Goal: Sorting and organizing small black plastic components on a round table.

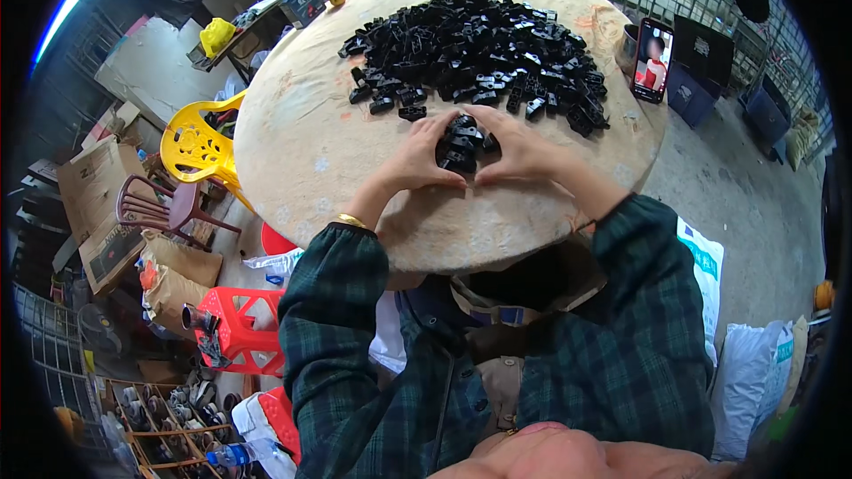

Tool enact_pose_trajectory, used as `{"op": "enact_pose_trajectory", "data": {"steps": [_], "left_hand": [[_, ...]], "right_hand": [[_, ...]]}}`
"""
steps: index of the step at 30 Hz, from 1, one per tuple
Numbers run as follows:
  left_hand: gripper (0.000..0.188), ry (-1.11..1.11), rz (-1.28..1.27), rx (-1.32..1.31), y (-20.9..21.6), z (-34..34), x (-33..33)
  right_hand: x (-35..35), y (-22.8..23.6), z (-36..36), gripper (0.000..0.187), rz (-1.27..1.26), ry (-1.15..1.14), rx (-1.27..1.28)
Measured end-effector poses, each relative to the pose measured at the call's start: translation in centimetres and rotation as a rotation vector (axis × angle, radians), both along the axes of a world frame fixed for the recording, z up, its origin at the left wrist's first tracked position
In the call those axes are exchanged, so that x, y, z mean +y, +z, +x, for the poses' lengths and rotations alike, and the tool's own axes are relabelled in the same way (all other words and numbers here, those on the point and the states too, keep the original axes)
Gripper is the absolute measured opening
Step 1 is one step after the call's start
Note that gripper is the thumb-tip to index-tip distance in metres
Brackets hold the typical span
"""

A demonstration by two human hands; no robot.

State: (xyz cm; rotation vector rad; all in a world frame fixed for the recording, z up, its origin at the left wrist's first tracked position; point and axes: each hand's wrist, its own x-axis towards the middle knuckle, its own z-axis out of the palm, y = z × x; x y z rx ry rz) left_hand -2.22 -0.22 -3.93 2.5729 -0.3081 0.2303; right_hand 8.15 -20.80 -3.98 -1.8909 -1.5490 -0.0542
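Note:
A wide heap of small black plastic parts (470,44) covers the far half of the round table (302,142). Nearer to me, a little cluster of the same black parts (459,144) is ringed by both hands. My left hand (415,156) curves round its left side, and my right hand (522,149) curves round its right. The fingertips almost meet at the far side, and the thumbs come close together at the near side. Fingers partly hide the cluster, so I cannot tell whether it touches the tabletop.
A phone (652,60) showing a person stands upright at the table's right edge, against a cup (627,46). Below the near edge hangs a wide-mouthed bag (488,312). A yellow chair (200,144) and a red stool (240,328) stand left; white sacks (750,381) lie right.

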Motion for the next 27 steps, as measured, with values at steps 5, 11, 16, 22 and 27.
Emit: {"op": "enact_pose_trajectory", "data": {"steps": [5, 11, 16, 22, 27], "left_hand": [[0.104, -0.031, -0.066, 0.01, 0.3, 0.4, -0.9], [0.095, -0.176, -0.145, -0.035, -1.5, -2.5, -5.4], [0.086, -0.271, -0.143, 0.011, 0.1, -5.8, -12.1], [0.063, -0.427, 0.155, -0.262, -1.3, -6.9, -15.8], [0.039, -0.569, 0.489, -0.557, -2.4, -7.0, -16.8]], "right_hand": [[1.3, 0.2, 1.3, 0.104, -0.123, 0.074, 0.202], [-4.7, 0.9, -2.4, 0.088, -0.106, 0.067, 0.136], [-11.2, 0.4, -5.8, 0.084, -0.044, 0.064, 0.059], [-16.1, -2.7, -9.3, 0.079, -0.01, -0.096, -0.191], [-18.2, -6.3, -12.0, 0.063, 0.063, -0.189, -0.304]]}}
